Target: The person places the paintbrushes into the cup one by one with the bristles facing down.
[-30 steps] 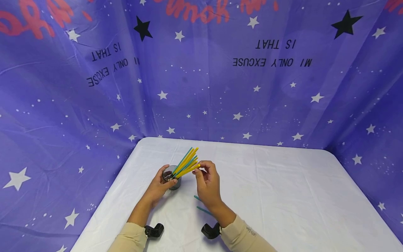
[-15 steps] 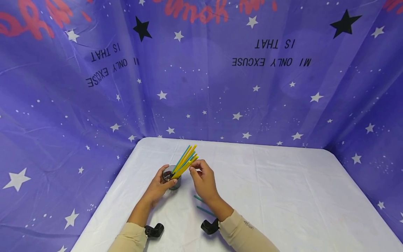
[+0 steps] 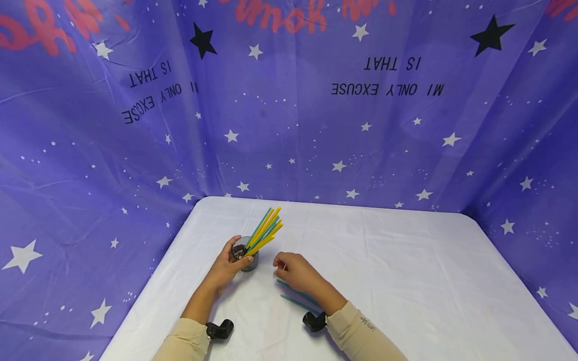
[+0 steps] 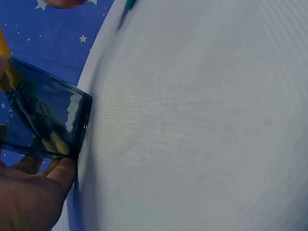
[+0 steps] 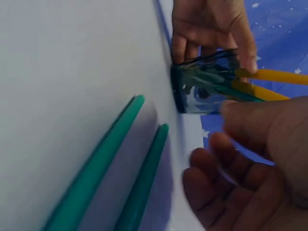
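Observation:
My left hand (image 3: 222,272) grips a smoky, see-through glass (image 3: 253,262) standing on the table. Several paintbrushes (image 3: 265,229) with yellow and teal handles lean to the right out of it, handle ends up. Through the glass wall (image 4: 57,103) in the left wrist view, dark lower parts and a pale tip show. My right hand (image 3: 295,272) hovers right of the glass, fingers loosely bent, nothing between them. Below it lie two teal-handled brushes (image 3: 299,303), partly covered by the hand and forearm; the right wrist view shows their teal handles (image 5: 98,161) side by side.
A white cloth covers the table (image 3: 384,281). Purple curtains (image 3: 289,125) with stars and lettering rise behind it and at both sides. A black wrist camera (image 3: 220,329) sits on the left forearm, another wrist camera (image 3: 314,321) on the right.
My right hand has let go of a yellow brush handle at the glass and moved down toward the teal brushes on the table. The left hand stays on the glass.

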A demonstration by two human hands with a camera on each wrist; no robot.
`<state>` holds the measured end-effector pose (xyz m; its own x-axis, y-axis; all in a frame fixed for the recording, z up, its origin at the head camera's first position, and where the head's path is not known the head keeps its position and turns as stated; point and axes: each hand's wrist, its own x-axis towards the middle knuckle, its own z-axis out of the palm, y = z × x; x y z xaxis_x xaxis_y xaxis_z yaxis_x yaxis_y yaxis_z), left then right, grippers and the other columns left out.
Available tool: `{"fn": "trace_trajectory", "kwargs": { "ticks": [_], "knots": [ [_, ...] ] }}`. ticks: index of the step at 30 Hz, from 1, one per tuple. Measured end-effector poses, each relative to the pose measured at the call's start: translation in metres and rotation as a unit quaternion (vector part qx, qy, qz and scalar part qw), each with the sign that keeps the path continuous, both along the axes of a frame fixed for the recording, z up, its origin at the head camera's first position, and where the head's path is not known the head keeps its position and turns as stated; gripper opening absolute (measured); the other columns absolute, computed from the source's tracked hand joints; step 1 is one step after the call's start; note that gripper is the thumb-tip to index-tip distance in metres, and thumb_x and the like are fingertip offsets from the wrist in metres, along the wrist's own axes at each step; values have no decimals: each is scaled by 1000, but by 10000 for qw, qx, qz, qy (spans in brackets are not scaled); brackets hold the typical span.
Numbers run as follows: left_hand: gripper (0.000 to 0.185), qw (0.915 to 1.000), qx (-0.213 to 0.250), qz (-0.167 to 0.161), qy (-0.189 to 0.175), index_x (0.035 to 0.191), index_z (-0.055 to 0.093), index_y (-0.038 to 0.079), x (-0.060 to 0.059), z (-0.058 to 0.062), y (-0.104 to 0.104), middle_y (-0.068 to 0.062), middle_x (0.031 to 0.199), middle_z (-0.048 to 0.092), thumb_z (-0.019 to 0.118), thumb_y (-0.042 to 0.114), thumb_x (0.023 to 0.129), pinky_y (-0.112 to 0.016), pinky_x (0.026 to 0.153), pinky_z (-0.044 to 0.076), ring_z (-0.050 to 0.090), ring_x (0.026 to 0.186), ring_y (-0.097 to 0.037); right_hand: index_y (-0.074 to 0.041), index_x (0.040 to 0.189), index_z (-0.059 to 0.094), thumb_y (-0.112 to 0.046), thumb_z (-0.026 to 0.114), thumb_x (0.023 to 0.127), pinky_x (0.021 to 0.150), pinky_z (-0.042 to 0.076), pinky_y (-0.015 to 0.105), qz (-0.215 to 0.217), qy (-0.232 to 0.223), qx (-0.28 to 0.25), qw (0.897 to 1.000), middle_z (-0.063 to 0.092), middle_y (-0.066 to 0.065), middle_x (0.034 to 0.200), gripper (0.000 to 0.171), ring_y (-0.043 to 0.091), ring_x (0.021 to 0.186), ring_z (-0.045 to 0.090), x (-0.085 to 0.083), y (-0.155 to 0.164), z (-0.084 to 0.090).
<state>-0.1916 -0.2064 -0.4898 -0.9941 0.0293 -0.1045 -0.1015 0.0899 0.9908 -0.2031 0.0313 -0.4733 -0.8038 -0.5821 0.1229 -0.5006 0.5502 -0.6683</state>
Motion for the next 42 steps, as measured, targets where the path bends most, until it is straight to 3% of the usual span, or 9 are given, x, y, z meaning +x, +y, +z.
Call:
{"fn": "trace_trajectory", "kwargs": {
  "ticks": [8,17,27,34,42],
  "knots": [
    [82,9999,159,12,-3,156,23,16,0,0,0,-19,139,47,72,8,91,-27,91,45,53,114,-22,-13,93,66,-8,73,86,67,44,25,432,237,1313,9901,53,-10,75,11,5,70,49,2,2,-9],
    [82,9995,322,-17,-31,156,23,16,-1,-1,2,-19,143,43,71,6,91,-23,90,45,51,118,-24,-16,89,66,-2,68,86,70,49,27,283,741,1877,9790,58,-8,78,14,9,75,57,8,-3,-9],
    [82,9996,284,15,-16,156,23,16,-1,0,1,-19,137,48,72,7,90,-24,88,46,53,112,-21,-12,90,67,2,63,88,70,48,27,381,703,1474,9858,59,-8,79,15,8,73,55,9,2,9],
    [83,9997,257,-14,-1,156,22,15,-1,-2,-1,-20,141,44,72,8,91,-28,92,45,51,117,-25,-11,91,65,2,64,88,70,47,27,350,957,1122,9884,58,-7,78,14,9,72,52,8,6,24],
    [82,9998,211,9,-32,156,23,15,1,-2,-1,-21,144,42,72,8,91,-29,93,45,50,120,-27,-11,96,64,-2,68,91,68,46,27,253,1068,725,9913,57,-7,82,10,9,74,52,11,13,52]
  ]
}}
